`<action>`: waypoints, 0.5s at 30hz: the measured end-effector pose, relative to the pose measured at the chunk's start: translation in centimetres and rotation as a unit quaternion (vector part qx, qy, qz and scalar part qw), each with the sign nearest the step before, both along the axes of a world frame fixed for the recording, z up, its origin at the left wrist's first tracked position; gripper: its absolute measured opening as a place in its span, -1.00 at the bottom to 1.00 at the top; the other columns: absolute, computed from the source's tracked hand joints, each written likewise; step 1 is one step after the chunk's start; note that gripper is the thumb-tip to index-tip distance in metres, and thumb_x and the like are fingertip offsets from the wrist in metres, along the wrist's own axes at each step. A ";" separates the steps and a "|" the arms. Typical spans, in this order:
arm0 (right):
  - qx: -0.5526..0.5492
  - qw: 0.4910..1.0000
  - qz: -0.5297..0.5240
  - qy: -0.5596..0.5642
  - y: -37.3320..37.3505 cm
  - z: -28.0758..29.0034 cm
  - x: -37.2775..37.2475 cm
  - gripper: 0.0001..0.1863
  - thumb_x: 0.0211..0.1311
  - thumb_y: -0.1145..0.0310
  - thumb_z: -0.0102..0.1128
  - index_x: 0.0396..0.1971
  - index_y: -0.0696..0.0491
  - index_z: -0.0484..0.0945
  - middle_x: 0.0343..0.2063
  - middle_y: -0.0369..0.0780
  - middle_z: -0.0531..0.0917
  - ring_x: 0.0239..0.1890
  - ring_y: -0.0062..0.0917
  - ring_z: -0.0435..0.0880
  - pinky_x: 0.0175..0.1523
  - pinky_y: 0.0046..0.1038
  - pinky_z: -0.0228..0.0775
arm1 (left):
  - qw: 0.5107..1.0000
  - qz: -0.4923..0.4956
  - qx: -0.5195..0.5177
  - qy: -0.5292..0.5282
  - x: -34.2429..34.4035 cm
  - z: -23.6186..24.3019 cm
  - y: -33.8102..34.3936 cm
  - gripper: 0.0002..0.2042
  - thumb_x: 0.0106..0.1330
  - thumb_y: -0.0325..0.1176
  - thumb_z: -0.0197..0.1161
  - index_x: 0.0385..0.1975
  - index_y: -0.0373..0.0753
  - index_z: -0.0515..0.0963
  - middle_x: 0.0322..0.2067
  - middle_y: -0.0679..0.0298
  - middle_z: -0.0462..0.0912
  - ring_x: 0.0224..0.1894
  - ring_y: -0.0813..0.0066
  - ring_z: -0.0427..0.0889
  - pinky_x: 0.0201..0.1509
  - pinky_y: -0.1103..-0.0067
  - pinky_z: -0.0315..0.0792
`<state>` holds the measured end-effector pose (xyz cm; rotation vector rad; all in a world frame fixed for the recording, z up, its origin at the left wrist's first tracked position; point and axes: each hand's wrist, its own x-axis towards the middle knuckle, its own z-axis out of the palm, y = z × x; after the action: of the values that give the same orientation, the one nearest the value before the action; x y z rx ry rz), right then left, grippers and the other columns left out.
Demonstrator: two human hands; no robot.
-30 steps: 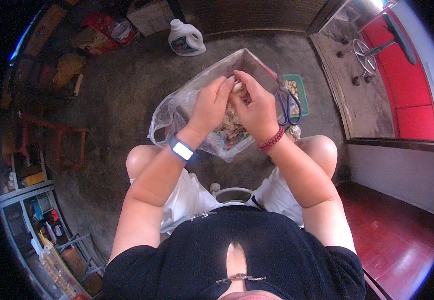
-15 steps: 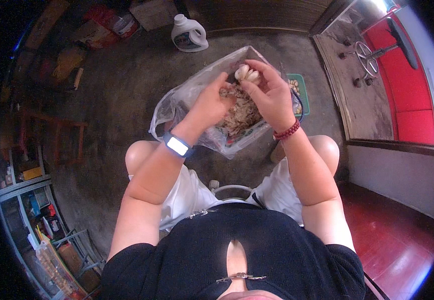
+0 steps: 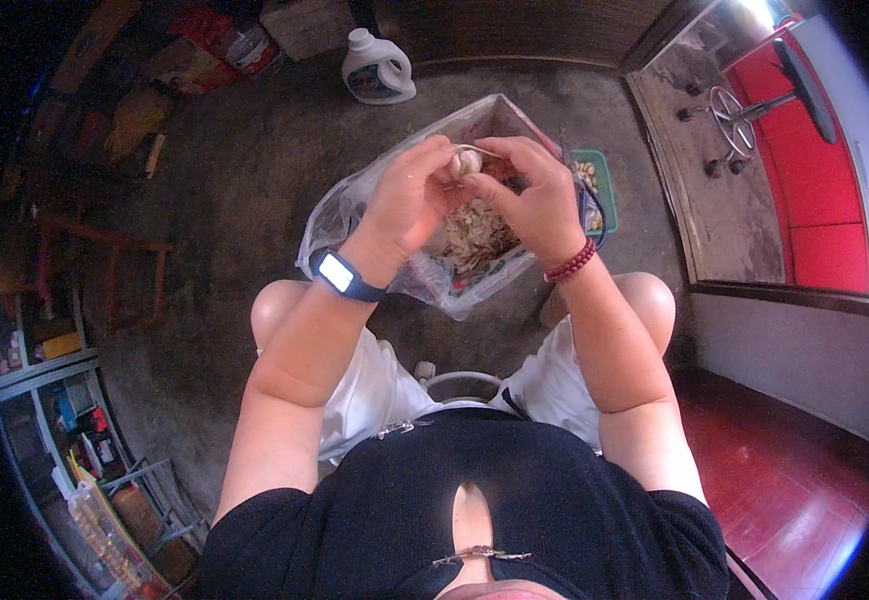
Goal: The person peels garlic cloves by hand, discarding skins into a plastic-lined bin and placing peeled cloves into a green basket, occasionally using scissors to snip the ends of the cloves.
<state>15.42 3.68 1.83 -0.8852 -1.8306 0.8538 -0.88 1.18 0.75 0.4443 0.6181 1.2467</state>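
A white garlic bulb (image 3: 467, 162) is held between my two hands over a box (image 3: 495, 110). My left hand (image 3: 407, 196) closes its fingers on the bulb's left side. From the right, my right hand (image 3: 537, 196) grips the same bulb with thumb and fingers; its fingertips are partly hidden. Dry papery garlic skins (image 3: 475, 236) fill the box under my hands. A clear plastic bag (image 3: 323, 230) lines the box and hangs over its left and near sides.
Right of the box stands a green basket (image 3: 607, 180) with pale garlic cloves (image 3: 587, 172). A white jug (image 3: 379, 68) is on the floor beyond the box. A wooden stool (image 3: 115, 245) and a cluttered shelf (image 3: 50, 370) are at the left; a wheeled chair (image 3: 745, 112) is at the far right.
My left hand has moved up and right from above the skins to the garlic bulb. My right hand has brought the bulb slightly left and nearer.
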 end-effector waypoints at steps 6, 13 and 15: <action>0.058 0.998 -0.035 0.017 0.2 0.5 0.2 -0.86 0.02 0.50 0.26 -0.37 0.17 0.61 -0.46 -0.18 0.62 -0.41 -0.52 0.62 -0.30 -0.56 0.44 | 0.993 -0.054 0.074 0.071 -0.5 -1.2 0.6 -0.94 0.33 -0.38 0.08 -0.27 -0.16 0.45 -0.35 0.40 0.52 -0.31 0.67 0.48 -0.30 0.66 0.38; -0.200 0.970 -0.025 0.135 -0.2 0.9 0.3 -0.86 0.16 0.44 0.17 -0.38 0.21 0.59 -0.53 -0.28 0.61 -0.48 -0.65 0.56 -0.34 -0.64 0.39 | 0.965 -0.041 0.065 0.249 1.6 -0.5 -0.3 -0.80 0.29 -0.35 0.17 -0.16 -0.24 0.41 -0.31 0.41 0.49 -0.31 0.71 0.47 -0.26 0.73 0.39; -0.297 0.936 -0.015 0.190 -0.2 1.1 0.5 -0.84 0.20 0.42 0.14 -0.39 0.23 0.57 -0.56 -0.30 0.59 -0.55 -0.69 0.51 -0.41 -0.66 0.35 | 0.958 -0.037 0.069 0.276 2.2 -0.3 -0.4 -0.71 0.31 -0.38 0.13 0.00 -0.27 0.35 -0.20 0.33 0.51 -0.18 0.61 0.52 -0.12 0.63 0.46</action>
<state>15.93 3.46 2.97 -1.0194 -1.2287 1.4873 1.28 0.74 0.44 0.9420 0.9791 1.0962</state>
